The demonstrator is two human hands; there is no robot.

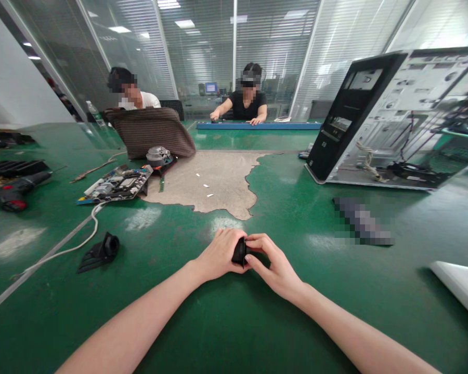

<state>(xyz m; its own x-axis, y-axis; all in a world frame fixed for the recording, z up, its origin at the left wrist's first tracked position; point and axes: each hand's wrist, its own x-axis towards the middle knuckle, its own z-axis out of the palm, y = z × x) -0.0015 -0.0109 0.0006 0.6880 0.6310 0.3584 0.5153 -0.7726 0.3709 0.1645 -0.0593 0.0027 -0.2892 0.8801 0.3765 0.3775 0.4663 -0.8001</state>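
Between my two hands, above the green table (195,322), is a small black part (239,252). My left hand (220,253) wraps round its left side, with the back of the hand facing up. My right hand (271,259) pinches the right side of the part with thumb and fingers. The part's underside is hidden by my fingers. Left of my hands, a black plastic piece with a round opening (101,252) lies on the table.
A circuit board (119,183), a power drill (13,192) and a white cable (95,221) lie on the left. An open computer case (347,124) stands at the right, near a pixelated object (362,223). Two people sit across the table behind a brown chair back (152,130) and blue bar (257,125).
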